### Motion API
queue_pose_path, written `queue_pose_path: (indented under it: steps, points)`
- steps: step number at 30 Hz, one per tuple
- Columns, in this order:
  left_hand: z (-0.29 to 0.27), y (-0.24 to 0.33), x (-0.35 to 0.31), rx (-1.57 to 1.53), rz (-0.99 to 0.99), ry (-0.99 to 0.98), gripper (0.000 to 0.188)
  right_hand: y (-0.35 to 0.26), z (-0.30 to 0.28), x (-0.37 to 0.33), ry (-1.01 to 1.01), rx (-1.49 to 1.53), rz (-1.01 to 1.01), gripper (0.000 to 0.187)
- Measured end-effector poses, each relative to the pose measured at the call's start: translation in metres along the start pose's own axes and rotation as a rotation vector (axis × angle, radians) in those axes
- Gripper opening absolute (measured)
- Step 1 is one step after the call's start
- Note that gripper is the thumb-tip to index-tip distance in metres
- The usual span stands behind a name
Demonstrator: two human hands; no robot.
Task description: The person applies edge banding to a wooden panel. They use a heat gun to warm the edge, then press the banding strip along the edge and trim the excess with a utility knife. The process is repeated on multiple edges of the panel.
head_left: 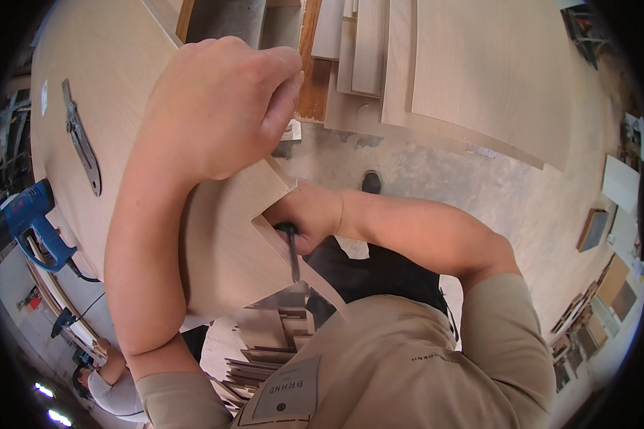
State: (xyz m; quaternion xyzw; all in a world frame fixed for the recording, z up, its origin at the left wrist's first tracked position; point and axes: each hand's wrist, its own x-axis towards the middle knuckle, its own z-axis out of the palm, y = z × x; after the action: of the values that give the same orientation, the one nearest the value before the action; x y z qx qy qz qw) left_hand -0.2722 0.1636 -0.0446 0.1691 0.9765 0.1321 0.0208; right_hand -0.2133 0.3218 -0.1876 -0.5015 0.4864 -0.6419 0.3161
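Observation:
A pale wood-grain board (225, 264) lies in front of me, with a notch cut into its right corner. Above its far part my left hand (225, 100) is closed in a fist, thumb against the fingers; whatever it may hold is hidden. At the notch, my right hand (304, 211) is curled around a slim dark tool (293, 259) whose rod-like end points toward me. The tool's exact kind cannot be made out. A thin wood-coloured strip (323, 287) curves away from the board's edge, close to the tool.
A folding utility knife or similar metal tool (83, 143) and a blue heat gun (41, 223) lie on the left. Flat panels (479, 71) are stacked at the far right. Board offcuts (261, 357) stand below the work. Another person (114, 386) works at the lower left.

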Motion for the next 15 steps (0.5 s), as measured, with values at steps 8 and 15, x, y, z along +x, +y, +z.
queue_pose_path:
  steps: [8, 15]
  points:
    - [-0.003, 0.002, 0.002, -0.028, -0.008, -0.045, 0.017, 0.007, 0.028, 0.004, 0.221, 0.159, -0.224, 0.017]
    - [-0.004, 0.000, 0.002, -0.053, -0.004, -0.056, 0.017, 0.005, 0.018, 0.005, 0.100, 0.062, -0.081, 0.012]
